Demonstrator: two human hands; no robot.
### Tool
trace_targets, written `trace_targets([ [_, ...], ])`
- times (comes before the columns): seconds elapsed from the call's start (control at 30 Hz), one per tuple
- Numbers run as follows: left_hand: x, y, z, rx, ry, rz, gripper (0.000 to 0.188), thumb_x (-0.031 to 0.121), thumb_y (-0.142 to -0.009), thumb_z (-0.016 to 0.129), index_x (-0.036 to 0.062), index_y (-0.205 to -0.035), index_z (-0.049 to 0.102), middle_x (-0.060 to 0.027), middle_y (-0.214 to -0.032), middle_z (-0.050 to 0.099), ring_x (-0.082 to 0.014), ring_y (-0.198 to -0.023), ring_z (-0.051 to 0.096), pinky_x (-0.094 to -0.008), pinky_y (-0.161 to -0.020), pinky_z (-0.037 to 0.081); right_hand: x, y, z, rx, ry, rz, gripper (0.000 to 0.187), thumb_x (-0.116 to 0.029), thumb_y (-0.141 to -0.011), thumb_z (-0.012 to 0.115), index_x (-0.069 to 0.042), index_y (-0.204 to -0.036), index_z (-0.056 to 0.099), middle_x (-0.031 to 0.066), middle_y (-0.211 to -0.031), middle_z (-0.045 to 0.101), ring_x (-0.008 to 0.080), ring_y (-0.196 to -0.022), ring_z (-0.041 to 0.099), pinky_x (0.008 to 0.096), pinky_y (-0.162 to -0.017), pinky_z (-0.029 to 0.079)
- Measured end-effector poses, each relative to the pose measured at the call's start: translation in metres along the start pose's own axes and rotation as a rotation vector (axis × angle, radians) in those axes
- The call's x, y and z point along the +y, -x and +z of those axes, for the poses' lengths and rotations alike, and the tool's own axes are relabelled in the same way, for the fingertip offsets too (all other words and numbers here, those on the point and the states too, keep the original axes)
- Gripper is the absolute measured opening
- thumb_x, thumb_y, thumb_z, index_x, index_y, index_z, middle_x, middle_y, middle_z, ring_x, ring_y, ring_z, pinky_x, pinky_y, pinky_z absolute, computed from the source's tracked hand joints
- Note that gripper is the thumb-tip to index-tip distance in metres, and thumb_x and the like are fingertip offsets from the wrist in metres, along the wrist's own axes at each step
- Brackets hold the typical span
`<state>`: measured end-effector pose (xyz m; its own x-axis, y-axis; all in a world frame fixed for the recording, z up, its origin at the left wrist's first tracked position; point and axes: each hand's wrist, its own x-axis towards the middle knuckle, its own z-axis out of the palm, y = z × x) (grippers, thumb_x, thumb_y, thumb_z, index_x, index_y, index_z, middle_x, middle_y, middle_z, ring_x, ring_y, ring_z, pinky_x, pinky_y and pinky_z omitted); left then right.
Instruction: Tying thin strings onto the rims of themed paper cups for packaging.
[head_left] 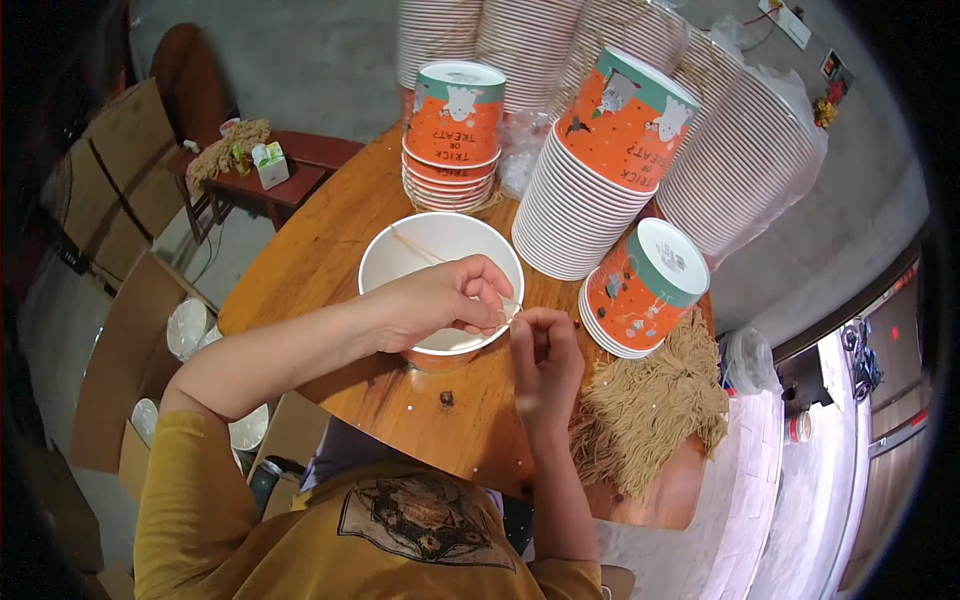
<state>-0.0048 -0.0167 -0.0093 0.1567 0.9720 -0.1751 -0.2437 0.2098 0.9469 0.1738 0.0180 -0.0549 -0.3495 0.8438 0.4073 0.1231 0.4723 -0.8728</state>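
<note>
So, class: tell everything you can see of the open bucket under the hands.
The bucket is a round paper tub, white inside, orange outside near its base. It stands upright and open on the wooden table. A thin tan string runs across its inside. The left hand lies over its near rim; the right hand pinches at that rim beside it.

A white-lined paper bucket [440, 262] with an orange outer wall sits on a reddish-brown wooden worktop [330, 250]. Stacked buckets [610, 160] nearby are orange with teal rims, white figures and dark speckles, their nested edges forming white stripes. A tan bundle of twine strands [650, 410] lies beside them. The person's sleeve [190, 500] is mustard yellow, the shirt front carrying a dark printed emblem.
</note>
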Motion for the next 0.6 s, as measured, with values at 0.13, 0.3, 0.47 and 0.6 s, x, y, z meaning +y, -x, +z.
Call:
trace_targets([
  [0.13, 0.001, -0.001, 0.001, 0.047, 0.094, -0.04, 0.033, -0.005, -0.081, 0.063, 0.0004, -0.109, 0.048, -0.0033, -0.084, 0.059, -0.0098, -0.075, 0.058, -0.0213, -0.07, 0.048, -0.002, 0.0, -0.002, -0.019, 0.01, 0.027, 0.012, -0.008, -0.09, 0.063, -0.007, -0.1, 0.057, 0.0046, -0.084, 0.061, 0.0103, -0.067, 0.058, 0.0257, -0.062, 0.048],
  [0.3, 0.002, -0.001, 0.002, 0.068, 0.072, -0.028, 0.03, -0.003, -0.081, 0.064, -0.0011, -0.107, 0.049, -0.0046, -0.084, 0.059, -0.0102, -0.074, 0.058, -0.0211, -0.068, 0.048, -0.014, -0.001, -0.008, -0.035, 0.156, -0.091, 0.015, -0.01, -0.089, 0.065, -0.01, -0.102, 0.058, 0.0053, -0.088, 0.061, 0.0158, -0.068, 0.061, 0.0289, -0.061, 0.05],
  [0.47, 0.003, 0.0, 0.003, 0.065, -0.032, -0.005, 0.029, 0.001, -0.08, 0.066, -0.0019, -0.104, 0.051, -0.0051, -0.083, 0.059, -0.0102, -0.074, 0.058, -0.0212, -0.068, 0.048, -0.014, -0.003, -0.012, -0.065, 0.349, -0.278, 0.017, -0.001, -0.085, 0.065, -0.005, -0.1, 0.06, 0.0047, -0.085, 0.059, 0.0115, -0.062, 0.054, 0.0237, -0.058, 0.045],
  [0.6, 0.004, 0.001, 0.006, 0.069, -0.08, 0.014, 0.029, 0.003, -0.081, 0.066, -0.0008, -0.105, 0.051, -0.0042, -0.086, 0.058, -0.0095, -0.077, 0.057, -0.0221, -0.072, 0.047, -0.011, -0.004, -0.011, -0.054, 0.337, -0.26, 0.015, -0.006, -0.085, 0.065, -0.007, -0.099, 0.058, 0.0053, -0.089, 0.06, 0.0188, -0.065, 0.059, 0.0303, -0.057, 0.048],
])
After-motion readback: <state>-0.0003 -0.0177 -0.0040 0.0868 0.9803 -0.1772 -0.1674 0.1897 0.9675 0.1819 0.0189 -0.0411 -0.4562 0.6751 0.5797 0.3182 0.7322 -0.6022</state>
